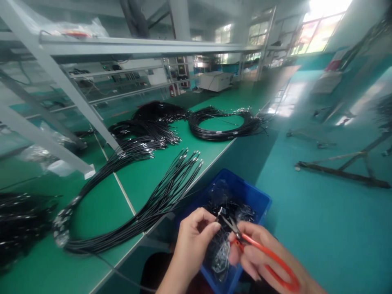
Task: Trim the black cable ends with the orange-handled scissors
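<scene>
My left hand (197,234) pinches a black cable near its end, whose pale tip (219,211) sticks up past the thumb and forefinger. In my right hand (260,249) are scissors (269,255) with orange-red handles. Their short blades are parted and point toward the cable tip, close beside it. Both hands are over a blue bin (263,200) that holds dark scraps and clear plastic. On the green table, a bundle of black cables (122,237) curves in a U, bound with clear wrap at the bend, its tipped ends fanned toward the bin.
A coiled ring of black cables (214,134) and heaped cables (150,126) lie farther along the green table (92,208). A white shelf frame (70,87) stands over the table at left. More black cables (24,228) lie at far left. A wheeled metal stand (339,167) is on the floor at right.
</scene>
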Tool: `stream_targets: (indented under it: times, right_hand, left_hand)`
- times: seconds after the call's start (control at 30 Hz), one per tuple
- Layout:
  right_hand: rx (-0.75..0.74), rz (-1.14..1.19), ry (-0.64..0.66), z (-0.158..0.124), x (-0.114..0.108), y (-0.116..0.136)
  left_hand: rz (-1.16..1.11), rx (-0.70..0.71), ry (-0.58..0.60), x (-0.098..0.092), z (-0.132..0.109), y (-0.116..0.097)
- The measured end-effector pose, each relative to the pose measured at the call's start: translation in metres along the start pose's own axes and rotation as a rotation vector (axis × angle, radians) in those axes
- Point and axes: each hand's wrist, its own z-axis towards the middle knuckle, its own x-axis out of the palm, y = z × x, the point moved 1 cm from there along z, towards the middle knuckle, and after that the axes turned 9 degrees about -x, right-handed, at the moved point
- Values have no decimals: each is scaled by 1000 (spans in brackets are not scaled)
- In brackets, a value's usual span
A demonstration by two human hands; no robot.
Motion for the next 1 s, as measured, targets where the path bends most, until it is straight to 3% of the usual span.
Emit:
stream_targets:
  times: [0.13,0.33,0.5,0.67,0.77,0.87,1.0]
  right_hand:
    - [67,116,49,0,-3,-4]
    - [70,106,35,4,0,-3]
    - [50,29,23,6,3,-1]
    - [204,-260,-24,8,6,-3]
    - [157,-372,-91,3,7,4]
    - [-18,-286,-277,-3,6,18]
    - [-66,-89,-397,-7,14,36]
  left_hand:
    - [-82,-8,40,-1,-1,0]
    - [-64,27,27,2,-3,0]
    - [29,79,-16,2,-5,-3]
    - [106,103,-58,5,-3,1]
    - [302,107,-55,12,-6,12]
    - [718,224,-16,10,-9,23]
    - [1041,199,-301,-24,-2,29]
